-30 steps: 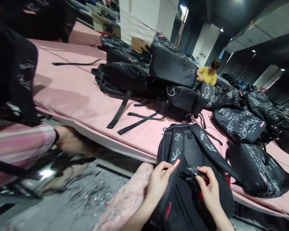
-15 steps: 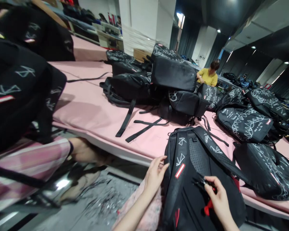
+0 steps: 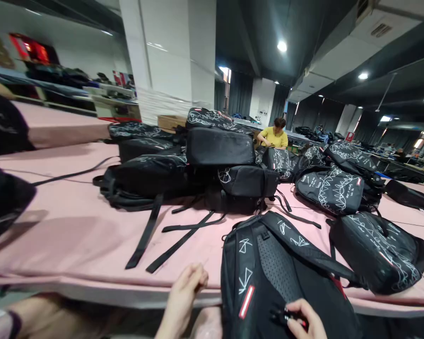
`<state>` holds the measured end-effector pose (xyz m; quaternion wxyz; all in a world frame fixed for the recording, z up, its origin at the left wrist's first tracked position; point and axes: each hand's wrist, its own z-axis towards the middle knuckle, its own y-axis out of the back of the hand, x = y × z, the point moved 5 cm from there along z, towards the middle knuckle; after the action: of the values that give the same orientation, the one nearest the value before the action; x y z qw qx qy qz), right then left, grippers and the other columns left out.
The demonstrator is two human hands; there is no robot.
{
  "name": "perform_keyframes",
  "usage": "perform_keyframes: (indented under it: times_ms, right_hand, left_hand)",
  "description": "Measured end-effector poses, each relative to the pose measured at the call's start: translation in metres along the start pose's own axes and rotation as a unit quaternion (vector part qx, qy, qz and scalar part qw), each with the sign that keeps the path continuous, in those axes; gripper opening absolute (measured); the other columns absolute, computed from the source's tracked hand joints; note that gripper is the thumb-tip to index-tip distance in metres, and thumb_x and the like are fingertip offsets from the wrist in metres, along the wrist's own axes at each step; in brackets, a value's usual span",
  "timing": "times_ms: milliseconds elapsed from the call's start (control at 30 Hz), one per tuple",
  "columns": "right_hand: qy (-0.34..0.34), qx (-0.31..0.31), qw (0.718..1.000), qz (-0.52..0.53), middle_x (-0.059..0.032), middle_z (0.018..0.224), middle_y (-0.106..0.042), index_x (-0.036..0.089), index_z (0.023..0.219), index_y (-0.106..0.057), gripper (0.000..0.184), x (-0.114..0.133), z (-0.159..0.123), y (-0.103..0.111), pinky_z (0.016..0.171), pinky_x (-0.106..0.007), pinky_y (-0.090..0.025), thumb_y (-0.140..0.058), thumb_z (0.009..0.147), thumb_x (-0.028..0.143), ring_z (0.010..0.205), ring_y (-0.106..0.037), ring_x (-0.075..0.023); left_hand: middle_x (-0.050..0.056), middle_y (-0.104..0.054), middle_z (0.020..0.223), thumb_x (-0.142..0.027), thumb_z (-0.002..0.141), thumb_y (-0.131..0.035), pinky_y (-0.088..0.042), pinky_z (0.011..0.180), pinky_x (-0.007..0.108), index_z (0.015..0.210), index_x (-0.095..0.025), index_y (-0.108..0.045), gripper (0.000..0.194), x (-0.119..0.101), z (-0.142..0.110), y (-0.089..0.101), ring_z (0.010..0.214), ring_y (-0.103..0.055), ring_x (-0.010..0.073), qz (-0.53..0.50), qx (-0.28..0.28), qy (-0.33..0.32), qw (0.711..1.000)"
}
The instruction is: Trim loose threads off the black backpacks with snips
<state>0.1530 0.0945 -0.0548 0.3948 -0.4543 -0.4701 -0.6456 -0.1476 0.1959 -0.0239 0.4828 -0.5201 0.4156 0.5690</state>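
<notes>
A black backpack (image 3: 272, 263) leans against the table edge in front of me, its back panel and straps facing up. White scribbled marks and a red-and-white label show on its left strap. Just left of the bag, my left hand (image 3: 188, 288) is raised clear of it with the fingers pinched together; whatever they may hold is too small to make out. Over the back panel, my right hand (image 3: 305, 319) is closed around small black snips (image 3: 281, 316) with a bit of red. Their tips point left, near the strap, and my fingers hide part of them.
Black backpacks (image 3: 221, 147) are piled on the pink-covered table (image 3: 74, 226), with loose straps trailing forward. More bags (image 3: 378, 254) lie to the right. Another person's forearm (image 3: 45, 313) is at lower left. A person in yellow (image 3: 273, 136) works farther back.
The view has swung right and tilted up. My left hand has come off the backpack's edge to its left, fingers now pinched. The right hand still grips the snips over the bag.
</notes>
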Motion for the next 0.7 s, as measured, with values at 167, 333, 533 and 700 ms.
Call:
perform_keyframes:
  times_ms: [167,333,533,700]
  right_hand:
    - [-0.001,0.07,0.997,-0.013,-0.0063,0.087,-0.065,0.017,0.088,-0.064,0.028,0.018,0.0,0.004,0.078,-0.038,-0.048,-0.059,0.075,0.042,0.086,-0.059,-0.0244]
    - [0.011,0.088,0.996,-0.03,-0.006,0.089,-0.064,0.017,0.091,-0.062,0.026,0.033,0.02,-0.002,0.082,-0.041,-0.046,-0.057,0.078,0.039,0.089,-0.059,-0.0238]
    - [0.144,0.1,0.98,-0.093,-0.0064,0.094,-0.061,0.018,0.094,-0.059,0.017,0.089,0.069,-0.053,0.081,-0.034,-0.045,-0.053,0.082,0.028,0.091,-0.057,-0.021]
    - [0.261,0.103,0.906,-0.318,-0.0074,0.095,-0.057,0.018,0.095,-0.058,0.014,0.124,0.107,-0.131,0.078,-0.03,-0.043,-0.05,0.084,0.014,0.09,-0.054,-0.02]
  left_hand:
    - [-0.007,-0.041,0.049,-0.04,0.066,-0.051,-0.026,0.043,0.02,0.058,-0.02,-0.039,0.024,0.0,0.032,0.019,0.043,-0.034,0.0087,0.064,0.013,0.059,0.996]
    - [-0.005,-0.049,0.044,-0.02,0.056,-0.058,-0.028,0.044,0.019,0.054,-0.018,-0.048,0.01,0.018,0.051,0.015,0.044,-0.041,0.0097,0.098,0.108,0.126,0.981]
    - [-0.006,-0.044,0.041,-0.028,0.057,-0.062,-0.018,0.036,0.018,0.071,-0.013,-0.063,0.02,0.015,0.052,0.0,0.033,-0.029,0.0056,0.024,0.2,0.158,0.967]
    - [-0.01,-0.032,0.043,-0.041,0.063,-0.059,-0.01,0.036,0.017,0.076,-0.013,-0.06,0.031,0.018,0.058,0.004,0.034,-0.02,0.0024,-0.068,0.121,0.128,0.982]
